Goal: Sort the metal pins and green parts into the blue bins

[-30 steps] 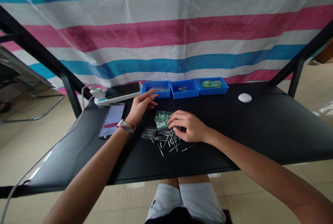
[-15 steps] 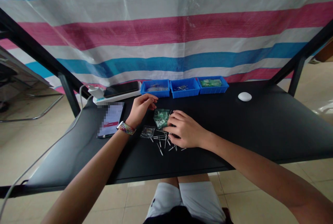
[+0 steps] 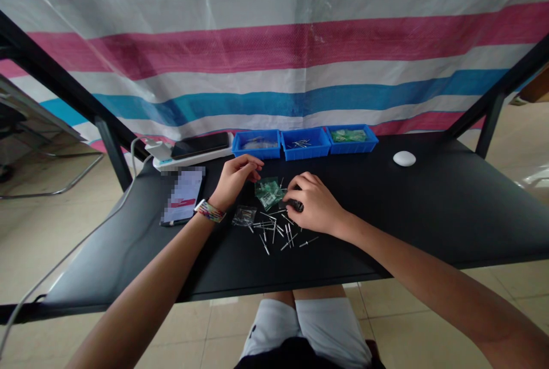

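My right hand is closed with thumb and fingers around the edge of a small clear plastic packet; the hand partly hides it, and its contents are too small to make out. Just left of it lies a green-tinted plastic packet. Loose silver pop rivets are scattered below the fingers. Another small clear packet rests left of the rivets. My left hand, with a colourful wristband, hovers near the green packet, its fingers loosely bent and nothing visible in them.
Along the back stand three blue bins: the left bin with clear packets, the middle bin with several rivets, the right bin with green packets. A phone, a power strip and a white mouse also lie on the black table.
My right hand has shifted slightly up and right, off the rivets, and a small clear packet now shows at its fingertips. More rivets are uncovered. My left hand has barely moved.
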A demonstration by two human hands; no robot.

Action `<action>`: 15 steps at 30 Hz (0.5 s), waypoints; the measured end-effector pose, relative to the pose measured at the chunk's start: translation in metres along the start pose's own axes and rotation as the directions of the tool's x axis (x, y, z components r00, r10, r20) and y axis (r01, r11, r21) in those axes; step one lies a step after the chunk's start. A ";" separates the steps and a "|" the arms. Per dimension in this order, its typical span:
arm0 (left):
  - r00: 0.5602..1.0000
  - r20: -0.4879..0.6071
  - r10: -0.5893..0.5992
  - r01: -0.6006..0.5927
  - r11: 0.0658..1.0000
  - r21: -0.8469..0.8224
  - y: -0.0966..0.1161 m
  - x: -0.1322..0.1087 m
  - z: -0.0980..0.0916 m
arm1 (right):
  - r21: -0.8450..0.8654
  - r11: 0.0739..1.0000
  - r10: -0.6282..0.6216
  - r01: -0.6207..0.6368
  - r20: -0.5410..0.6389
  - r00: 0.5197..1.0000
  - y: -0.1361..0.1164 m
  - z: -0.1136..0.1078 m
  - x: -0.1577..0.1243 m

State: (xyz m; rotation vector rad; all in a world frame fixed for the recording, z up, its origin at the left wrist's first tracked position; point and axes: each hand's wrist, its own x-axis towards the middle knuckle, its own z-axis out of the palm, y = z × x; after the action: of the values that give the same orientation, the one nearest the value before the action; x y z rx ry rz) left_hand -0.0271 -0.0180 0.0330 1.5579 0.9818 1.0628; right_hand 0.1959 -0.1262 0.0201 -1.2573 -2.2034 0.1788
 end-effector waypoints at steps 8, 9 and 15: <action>1.000 -0.001 0.011 -0.011 1.000 -0.017 -0.002 0.000 0.000 | -0.011 0.991 0.135 -0.135 0.023 0.991 0.012 0.000 0.001; 1.000 -0.001 0.010 -0.010 1.000 -0.018 -0.002 0.000 0.000 | -0.005 0.989 0.146 -0.146 0.028 0.989 0.014 0.000 0.002; 1.000 0.008 -0.006 0.006 1.000 -0.003 -0.002 0.000 0.002 | 0.097 0.977 0.186 -0.189 0.039 0.982 0.026 -0.003 0.006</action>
State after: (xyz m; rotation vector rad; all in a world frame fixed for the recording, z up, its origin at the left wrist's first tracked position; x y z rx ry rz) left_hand -0.0256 -0.0179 0.0304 1.5542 0.9785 1.0524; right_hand 0.2144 -0.1075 0.0146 -1.4132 -2.0715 0.3797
